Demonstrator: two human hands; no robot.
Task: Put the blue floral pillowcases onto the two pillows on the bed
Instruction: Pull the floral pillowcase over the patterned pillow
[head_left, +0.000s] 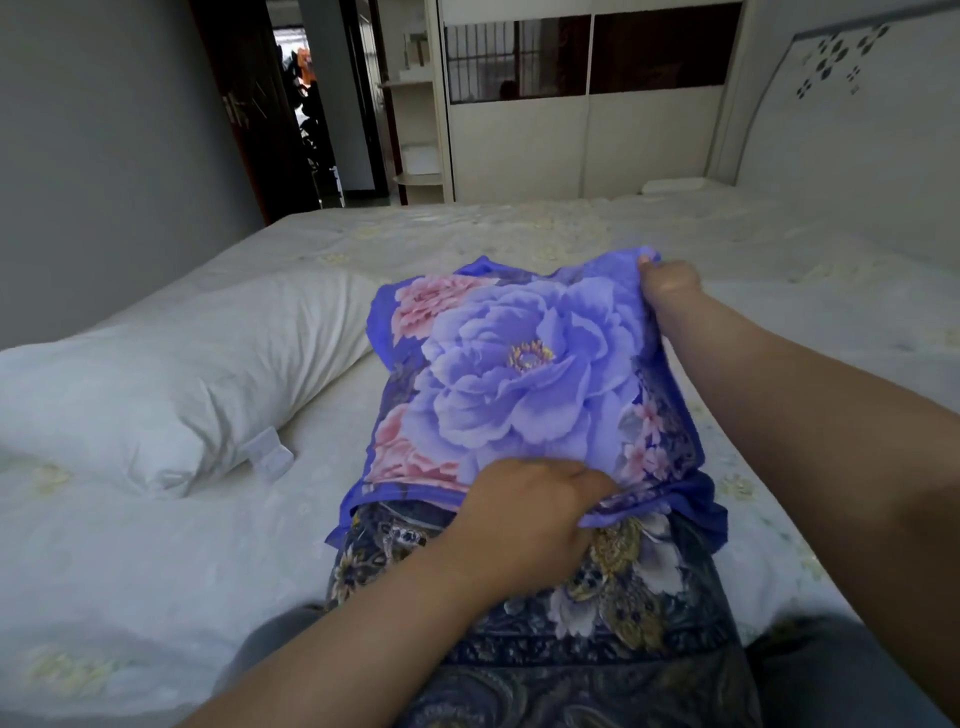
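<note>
A blue floral pillowcase (514, 374) with a large purple flower covers the far part of a pillow (613, 613) with a dark patterned cover that lies lengthwise in front of me on the bed (156, 561). My left hand (524, 514) grips the pillowcase's open hem near the pillow's middle. My right hand (670, 286) pinches the case's far right corner. A second pillow (171, 389), bare white, lies on the bed to the left.
A white wardrobe (587, 140) with dark glass panels stands beyond the bed. An open doorway (311, 104) is at the far left, a white headboard (852, 114) on the right. A small white object (675, 184) lies at the bed's far edge.
</note>
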